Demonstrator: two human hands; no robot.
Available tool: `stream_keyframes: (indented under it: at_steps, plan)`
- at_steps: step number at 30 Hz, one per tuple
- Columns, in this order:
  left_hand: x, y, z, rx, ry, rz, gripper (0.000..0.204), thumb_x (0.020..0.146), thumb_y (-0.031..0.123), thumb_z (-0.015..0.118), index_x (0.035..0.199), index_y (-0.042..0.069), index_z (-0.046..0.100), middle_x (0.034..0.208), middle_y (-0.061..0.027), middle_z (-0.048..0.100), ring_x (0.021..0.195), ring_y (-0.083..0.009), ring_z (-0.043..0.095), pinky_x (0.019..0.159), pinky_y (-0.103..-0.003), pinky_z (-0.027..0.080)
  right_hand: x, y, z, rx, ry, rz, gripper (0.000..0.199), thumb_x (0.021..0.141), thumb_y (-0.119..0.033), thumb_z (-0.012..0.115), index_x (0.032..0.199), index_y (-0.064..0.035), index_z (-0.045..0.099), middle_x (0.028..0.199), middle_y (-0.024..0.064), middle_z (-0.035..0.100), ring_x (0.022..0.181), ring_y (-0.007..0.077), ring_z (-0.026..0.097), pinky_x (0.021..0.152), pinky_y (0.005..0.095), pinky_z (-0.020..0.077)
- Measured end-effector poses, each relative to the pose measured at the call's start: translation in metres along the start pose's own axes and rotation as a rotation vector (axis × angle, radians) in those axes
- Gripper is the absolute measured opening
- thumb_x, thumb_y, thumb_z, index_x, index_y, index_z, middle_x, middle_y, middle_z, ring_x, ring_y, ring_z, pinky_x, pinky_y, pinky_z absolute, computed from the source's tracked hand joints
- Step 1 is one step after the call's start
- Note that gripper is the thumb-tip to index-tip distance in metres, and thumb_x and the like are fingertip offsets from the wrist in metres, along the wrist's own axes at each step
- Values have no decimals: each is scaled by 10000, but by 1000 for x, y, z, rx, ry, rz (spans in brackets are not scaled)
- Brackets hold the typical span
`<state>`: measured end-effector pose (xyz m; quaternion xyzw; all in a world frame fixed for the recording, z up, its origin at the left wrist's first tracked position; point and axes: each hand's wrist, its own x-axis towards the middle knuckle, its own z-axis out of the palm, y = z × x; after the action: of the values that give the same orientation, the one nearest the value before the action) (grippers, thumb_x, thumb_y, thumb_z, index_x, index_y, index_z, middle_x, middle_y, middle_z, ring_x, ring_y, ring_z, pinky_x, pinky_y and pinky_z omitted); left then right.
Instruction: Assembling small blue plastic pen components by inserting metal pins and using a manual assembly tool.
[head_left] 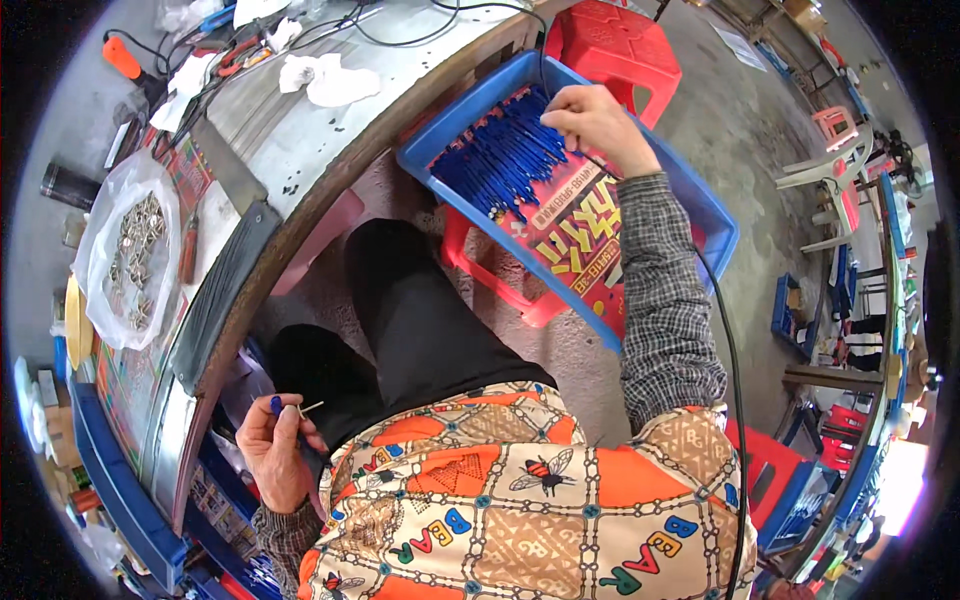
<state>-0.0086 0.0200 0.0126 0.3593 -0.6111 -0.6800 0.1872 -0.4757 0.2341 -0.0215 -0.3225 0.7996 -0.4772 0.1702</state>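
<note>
workbench (300,130) curves across upper left, grey metal top, dark rim. blue tray (700,215) sits on a red stool (520,295) to the person's right, just beside the bench edge. inside the tray, a red card (590,235) with yellow and white lettering lies flat as a liner; a heap of blue sticks (505,160) rests on its upper end. second red stool (615,45) stands beyond the tray. clear plastic bag (125,245) of small metal pieces (135,250) lies on the bench, far left. white rags (325,80) near the bench's far edge.

right hand (600,125) reaches into the tray, fingers curled narrow, tips touching the blue sticks. left hand (275,445) is low by the lap, under the bench rim, fingers pinched on a thin wire piece (300,408) with a blue tip.
</note>
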Motion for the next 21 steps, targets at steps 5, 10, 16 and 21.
stream_keyframes:
  at_steps: [5,10,16,21]
  plan:
    - [5,1,4,9,17,-22,127,934,107,581,970,-12,604,669,-51,582,506,-115,544,478,-241,465,10,33,-15,-115,107,101,139,796,-133,676,809,4,661,619,33,596,492,97,576,414,230,428]
    - [13,1,15,4,-3,-57,118,929,96,584,967,-15,604,669,-52,584,508,-112,544,481,-247,478,17,54,-2,-105,140,87,84,770,-78,673,774,6,668,593,35,581,488,102,566,421,258,428]
    - [20,3,22,40,-35,-65,129,923,96,587,971,-23,605,672,-58,589,513,-113,551,486,-245,482,37,84,40,-589,283,-162,153,724,-149,719,812,-34,669,735,146,647,727,308,638,681,404,497]
    - [18,2,20,24,-24,-83,130,922,93,583,969,-26,607,677,-64,596,518,-116,558,490,-241,483,52,81,54,-759,304,-107,181,707,-199,736,792,-56,663,848,142,645,869,342,626,787,446,492]
